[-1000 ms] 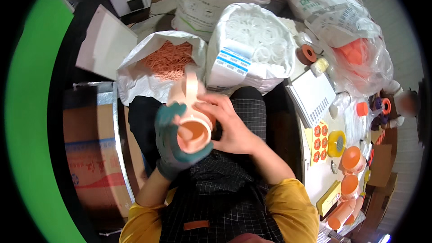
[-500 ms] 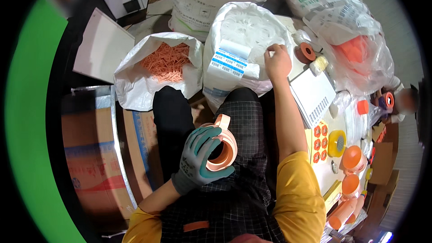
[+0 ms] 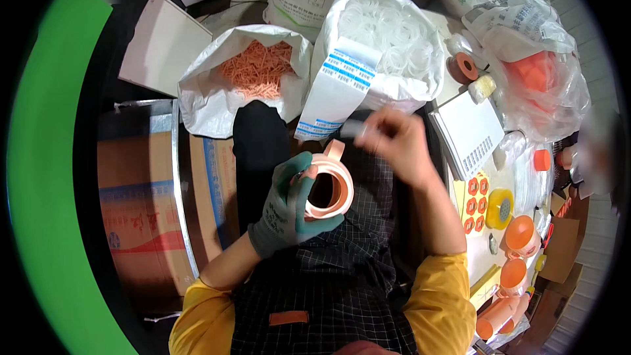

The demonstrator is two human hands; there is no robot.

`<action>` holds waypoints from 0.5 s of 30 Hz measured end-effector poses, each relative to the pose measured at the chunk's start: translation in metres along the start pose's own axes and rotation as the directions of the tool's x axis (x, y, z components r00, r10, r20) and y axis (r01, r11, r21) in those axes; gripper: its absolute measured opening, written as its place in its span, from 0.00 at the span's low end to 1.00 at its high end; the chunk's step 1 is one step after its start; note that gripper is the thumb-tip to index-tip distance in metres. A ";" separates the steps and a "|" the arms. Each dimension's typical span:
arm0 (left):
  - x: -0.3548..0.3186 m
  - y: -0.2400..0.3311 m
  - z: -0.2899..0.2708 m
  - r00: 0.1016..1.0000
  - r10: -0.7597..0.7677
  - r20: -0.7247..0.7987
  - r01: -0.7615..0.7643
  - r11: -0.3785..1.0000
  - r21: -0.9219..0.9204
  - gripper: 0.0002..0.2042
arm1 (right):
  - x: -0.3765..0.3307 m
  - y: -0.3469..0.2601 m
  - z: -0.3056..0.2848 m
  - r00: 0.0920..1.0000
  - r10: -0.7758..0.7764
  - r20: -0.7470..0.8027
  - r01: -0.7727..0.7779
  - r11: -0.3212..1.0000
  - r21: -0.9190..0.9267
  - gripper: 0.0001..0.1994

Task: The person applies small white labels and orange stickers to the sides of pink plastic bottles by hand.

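Observation:
My left hand [image 3: 284, 213], in a grey and teal glove, is closed round a peach plastic cup [image 3: 347, 198] above my lap. The cup's round opening faces up, and a loop [image 3: 334, 150] juts from its far side. To the right and slightly beyond the cup is my bare right hand [image 3: 396, 144], fingers pinched and blurred. A small translucent whitish piece [image 3: 355, 129] shows at its fingertips; its exact kind is unclear. A white sack [image 3: 321, 59] holding clear rings [image 3: 388, 29] stands beyond, with a sheet of blue-and-white labels [image 3: 342, 79] hanging over its edge.
Left of it, another white sack [image 3: 204, 106] holds peach plastic strips [image 3: 259, 69]. The right-hand table carries a white box [image 3: 468, 135], orange stickers [image 3: 472, 205], a yellow tape roll [image 3: 500, 209] and several orange cups [image 3: 521, 235]. Cardboard boxes [image 3: 141, 204] stand at left.
My right hand has come from the ring sack toward the cup with a small translucent piece. The label sheet now hangs lower. My left hand still holds the cup; the view has shifted.

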State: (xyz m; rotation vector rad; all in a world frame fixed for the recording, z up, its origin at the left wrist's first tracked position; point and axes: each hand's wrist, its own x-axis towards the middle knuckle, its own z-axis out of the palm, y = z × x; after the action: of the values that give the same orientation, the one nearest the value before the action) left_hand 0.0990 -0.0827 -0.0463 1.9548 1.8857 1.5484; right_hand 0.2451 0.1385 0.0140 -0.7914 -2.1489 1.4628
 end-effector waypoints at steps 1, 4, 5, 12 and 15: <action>0.012 0.001 -0.006 0.996 0.069 0.056 -0.068 0.997 -0.024 0.44 | -0.021 -0.019 0.009 0.990 -0.038 0.135 0.033 0.999 0.039 0.10; 0.023 -0.003 -0.010 0.974 0.091 0.205 -0.112 0.989 0.095 0.31 | -0.052 -0.019 0.031 0.886 -0.399 0.236 0.459 0.826 -0.328 0.12; 0.020 -0.005 -0.011 0.969 0.102 0.226 -0.133 0.983 0.125 0.27 | -0.058 -0.019 0.033 0.879 -0.412 0.239 0.475 0.788 -0.391 0.13; 0.019 -0.022 -0.028 0.941 0.079 0.328 -0.148 0.971 0.189 0.20 | -0.064 -0.022 0.049 0.762 -0.579 0.289 0.638 0.598 -0.484 0.22; 0.019 -0.020 -0.030 0.907 0.107 0.408 -0.229 0.937 0.263 0.21 | -0.069 -0.018 0.048 0.803 -0.442 0.401 0.595 0.635 -0.493 0.23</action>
State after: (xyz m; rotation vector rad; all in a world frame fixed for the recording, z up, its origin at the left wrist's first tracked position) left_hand 0.0609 -0.0807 -0.0313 2.3904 1.9072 0.8285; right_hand 0.2630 0.0544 0.0123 -0.0950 -2.7647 0.5787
